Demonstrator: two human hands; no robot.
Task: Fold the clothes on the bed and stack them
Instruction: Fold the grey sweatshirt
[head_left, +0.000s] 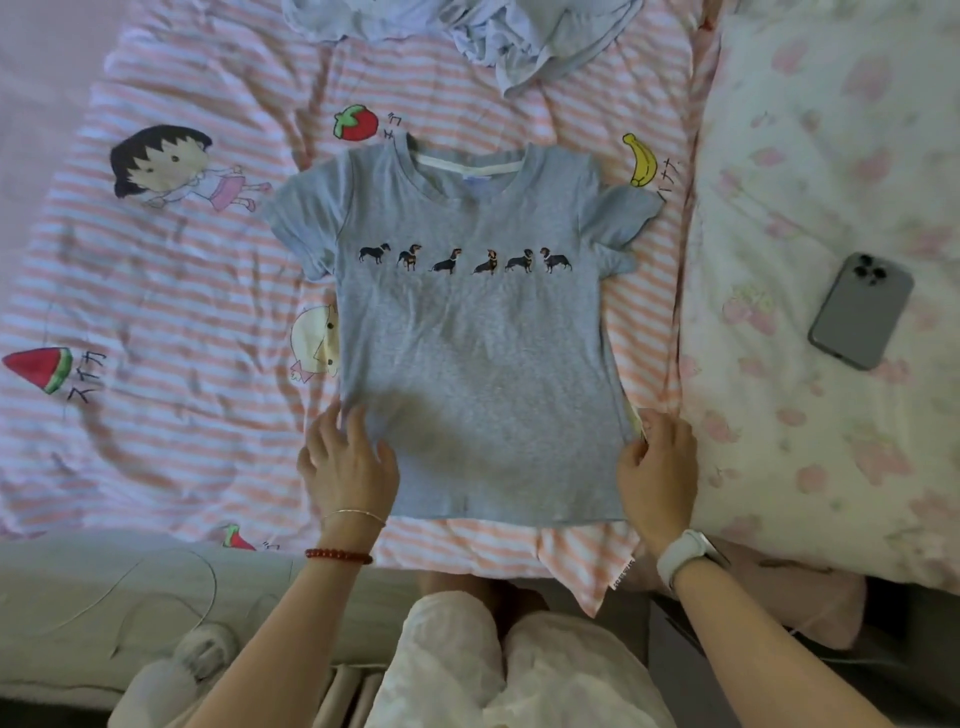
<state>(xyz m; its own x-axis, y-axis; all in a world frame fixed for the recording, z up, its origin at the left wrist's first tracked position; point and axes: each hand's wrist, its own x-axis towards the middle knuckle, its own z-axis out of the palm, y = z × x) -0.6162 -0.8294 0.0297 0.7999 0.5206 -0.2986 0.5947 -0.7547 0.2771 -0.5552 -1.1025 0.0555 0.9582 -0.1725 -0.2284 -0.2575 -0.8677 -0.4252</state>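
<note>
Grey short-sleeved T-shirt with a row of small dogs (478, 332) lies flat, front up, at the centre of the frame on the pink-and-white striped cartoon bedsheet (171, 291). Crumpled pale blue clothes (483, 36) are cut off by the top edge. The left hand (348, 467) rests spread-fingered on the shirt's lower left edge; the right hand (657, 467) pinches its lower right side seam, fingertips hidden.
</note>
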